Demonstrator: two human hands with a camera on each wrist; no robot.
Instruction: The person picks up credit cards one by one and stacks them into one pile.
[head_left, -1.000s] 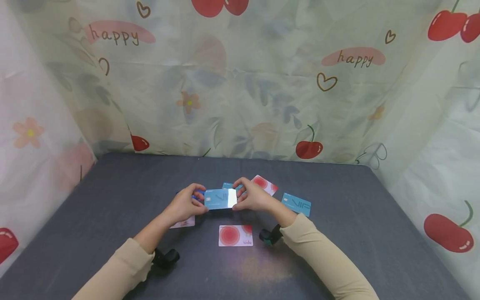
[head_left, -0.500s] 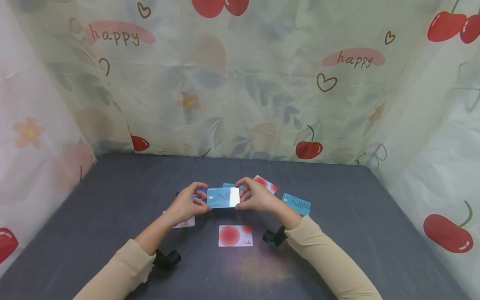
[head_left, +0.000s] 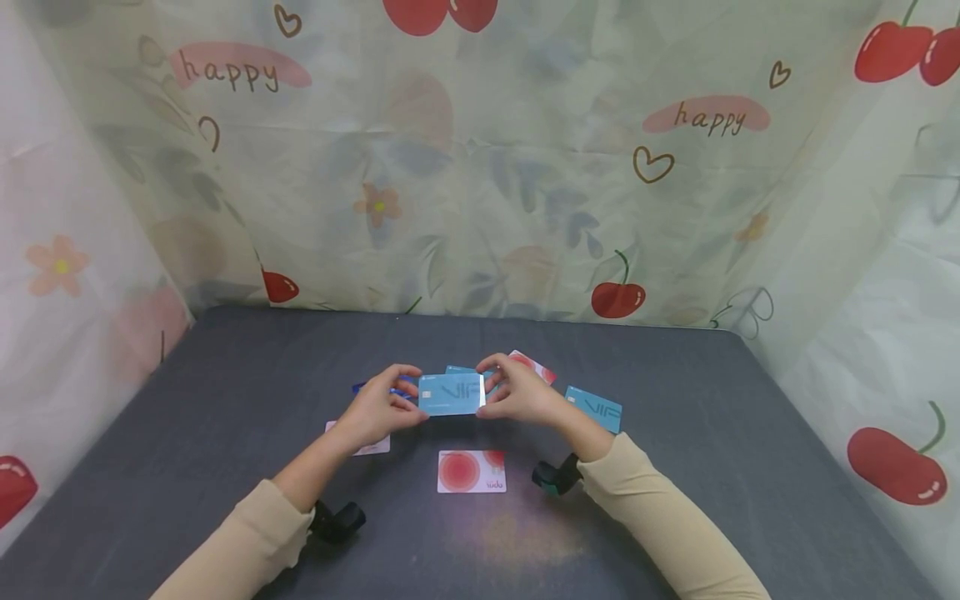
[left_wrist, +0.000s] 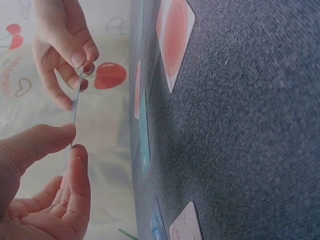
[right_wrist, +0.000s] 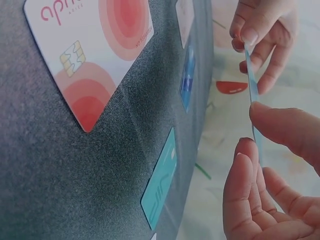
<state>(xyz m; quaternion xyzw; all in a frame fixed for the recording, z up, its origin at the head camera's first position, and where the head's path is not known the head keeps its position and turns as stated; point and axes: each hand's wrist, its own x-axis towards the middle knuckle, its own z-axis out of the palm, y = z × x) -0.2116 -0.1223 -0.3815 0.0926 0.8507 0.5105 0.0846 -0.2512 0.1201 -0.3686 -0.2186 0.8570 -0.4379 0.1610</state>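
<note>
A light blue VIP card (head_left: pixel 452 394) with a chip is raised above the table, its printed face toward the head camera. My left hand (head_left: pixel 384 407) pinches its left end between thumb and fingers, and my right hand (head_left: pixel 521 396) pinches the right end. Both wrist views show the card edge-on as a thin strip. Behind it, a second blue card (head_left: pixel 459 369) lies partly covered by the held one. Below, a white card with red circles (head_left: pixel 472 472) lies flat on the table. A dark blue card (head_left: pixel 362 387) is mostly hidden behind my left hand.
To the right lies another blue VIP card (head_left: pixel 594 408), with a red-and-white card (head_left: pixel 536 367) behind my right hand. A pale pink card (head_left: pixel 372 446) sits by my left wrist. The dark table (head_left: pixel 675 500) ends at a patterned curtain (head_left: pixel 480 208).
Both hands have shifted slightly to the right and a little upward with the blue card. The bright glare on its right end has shrunk to a thin strip. The cards on the table stay put.
</note>
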